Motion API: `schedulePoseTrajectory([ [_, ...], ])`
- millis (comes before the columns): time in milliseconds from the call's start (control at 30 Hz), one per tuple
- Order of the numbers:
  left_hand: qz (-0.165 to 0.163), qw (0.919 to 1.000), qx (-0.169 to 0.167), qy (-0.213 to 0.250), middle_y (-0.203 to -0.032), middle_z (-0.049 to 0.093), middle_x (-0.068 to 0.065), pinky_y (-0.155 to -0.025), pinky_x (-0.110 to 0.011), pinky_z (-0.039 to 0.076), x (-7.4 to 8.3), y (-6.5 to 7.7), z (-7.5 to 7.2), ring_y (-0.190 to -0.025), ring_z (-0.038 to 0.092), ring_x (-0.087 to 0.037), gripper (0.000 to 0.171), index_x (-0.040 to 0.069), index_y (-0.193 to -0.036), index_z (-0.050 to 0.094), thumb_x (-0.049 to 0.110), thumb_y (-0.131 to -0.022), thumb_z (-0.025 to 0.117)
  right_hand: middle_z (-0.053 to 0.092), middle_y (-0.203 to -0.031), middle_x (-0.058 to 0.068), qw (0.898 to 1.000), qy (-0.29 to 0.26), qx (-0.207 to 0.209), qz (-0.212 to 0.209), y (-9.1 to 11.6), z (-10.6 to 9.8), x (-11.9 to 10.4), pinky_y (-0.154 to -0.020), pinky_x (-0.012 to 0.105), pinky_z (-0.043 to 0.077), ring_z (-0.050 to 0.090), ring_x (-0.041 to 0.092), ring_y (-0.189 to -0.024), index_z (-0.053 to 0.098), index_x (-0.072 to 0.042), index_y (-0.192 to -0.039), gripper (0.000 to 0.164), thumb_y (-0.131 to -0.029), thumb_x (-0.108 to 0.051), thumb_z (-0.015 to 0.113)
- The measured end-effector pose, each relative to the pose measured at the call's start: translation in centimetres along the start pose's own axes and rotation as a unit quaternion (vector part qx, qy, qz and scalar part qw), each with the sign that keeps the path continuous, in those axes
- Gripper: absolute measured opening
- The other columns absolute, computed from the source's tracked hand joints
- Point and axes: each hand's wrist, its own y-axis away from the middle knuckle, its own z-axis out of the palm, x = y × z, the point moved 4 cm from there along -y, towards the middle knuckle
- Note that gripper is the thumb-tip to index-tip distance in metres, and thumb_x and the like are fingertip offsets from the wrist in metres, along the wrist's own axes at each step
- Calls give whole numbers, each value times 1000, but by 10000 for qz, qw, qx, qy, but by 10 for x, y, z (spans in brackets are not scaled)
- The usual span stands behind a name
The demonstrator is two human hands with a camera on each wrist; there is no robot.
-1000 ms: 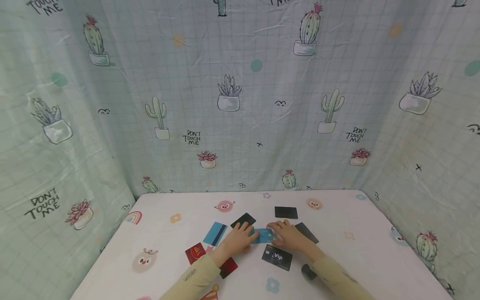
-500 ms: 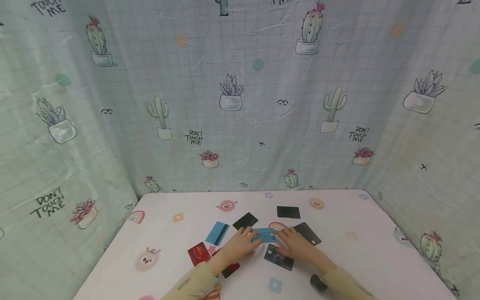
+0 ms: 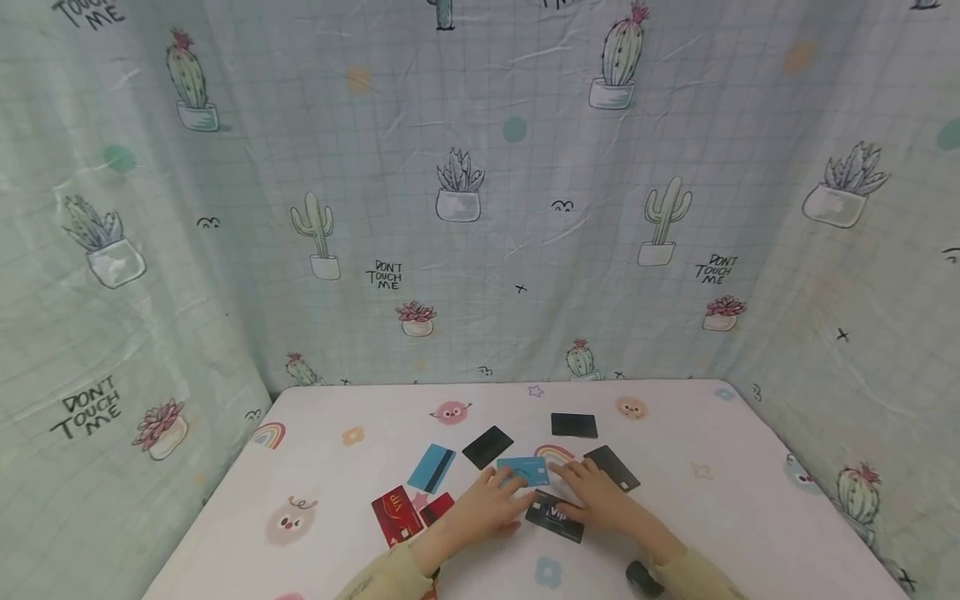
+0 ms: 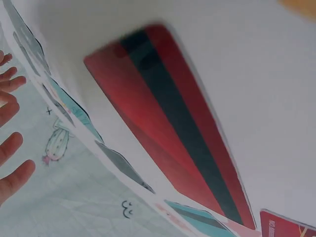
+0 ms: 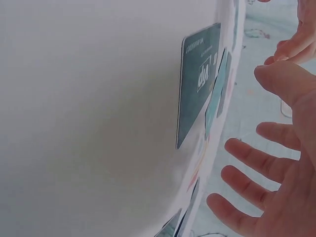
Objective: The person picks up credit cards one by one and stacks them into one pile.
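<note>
A blue card (image 3: 525, 472) lies face up on the table between my two hands, close beyond their fingertips. My left hand (image 3: 480, 507) hovers with loosely spread fingers, empty, over the near left side of that card. My right hand (image 3: 603, 500) is also empty, its fingers parted in the right wrist view. Its thumb overlaps the black Vip card (image 3: 551, 521) in the head view. Under my left forearm, partly hidden, is a red card with a dark stripe (image 4: 163, 118).
Left of the hands lie a red VIP card (image 3: 396, 515) and a striped blue card (image 3: 431, 468). Dark cards lie beyond, one black card (image 3: 487, 447), another black card (image 3: 573, 425) and a grey card (image 3: 613, 469). A dark band (image 3: 643, 578) sits at the right wrist.
Both hands have come off the blue card and drawn back toward me, the right one also shifting slightly right. The blue card now lies more fully in view.
</note>
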Motion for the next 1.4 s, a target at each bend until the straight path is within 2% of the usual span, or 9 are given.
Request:
schedulePoseTrajectory([
  [200, -42, 9992, -128, 378, -118, 55, 3, -91, -40, 43, 6, 2, -6, -111, 48, -21, 46, 25, -123, 49, 39, -81, 61, 51, -118, 11, 9999, -30, -13, 132, 6, 1, -2, -89, 51, 40, 45, 30, -107, 42, -8, -131, 57, -83, -35, 58],
  [467, -54, 9993, -90, 349, -119, 57, 2, -92, -37, 43, 15, 2, -4, -111, 50, -21, 43, 24, -121, 50, 41, -82, 59, 52, -113, 6, 9992, 335, -16, 211, 16, 5, -4, -79, 42, 43, 44, 18, -94, 46, -8, -127, 56, -81, -39, 59],
  [700, -67, 9990, -100, 434, -118, 57, 3, -92, -37, 42, 21, -2, -3, -112, 49, -20, 45, 22, -121, 52, 43, -81, 59, 52, -114, 8, 9988, 192, -161, 417, 23, 10, -5, -83, 47, 42, 45, 22, -97, 47, -8, -126, 60, -78, -40, 62],
  [900, -104, 9989, -71, 442, -118, 56, 3, -91, -38, 42, 24, -4, 2, -112, 48, -20, 47, 20, -121, 52, 44, -81, 58, 52, -112, 7, 9987, 370, -29, 337, 29, 12, -8, -79, 45, 41, 45, 21, -96, 48, -7, -124, 62, -76, -42, 63],
  [1000, -206, 9985, -172, 474, -122, 54, 3, -92, -41, 41, 24, -6, 6, -115, 47, -21, 49, 21, -124, 50, 45, -82, 57, 52, -113, 7, 9986, 384, -16, 358, 30, 12, -9, -79, 45, 40, 44, 22, -96, 47, -6, -125, 63, -76, -42, 64],
  [1167, -442, 9956, -496, 656, -130, 49, 2, -95, -46, 39, 23, -9, 9, -120, 43, -23, 52, 22, -129, 45, 46, -84, 53, 50, -117, 10, 9976, 282, -227, 587, 31, 14, -10, -81, 49, 39, 44, 24, -98, 45, -4, -127, 67, -75, -42, 64],
  [1400, -449, 9944, -639, 711, -132, 48, 2, -96, -47, 38, 21, -10, 12, -121, 44, -25, 52, 22, -131, 43, 46, -85, 51, 50, -118, 12, 9977, 229, -320, 559, 34, 15, -13, -79, 50, 38, 44, 24, -98, 45, -2, -126, 67, -75, -41, 65],
])
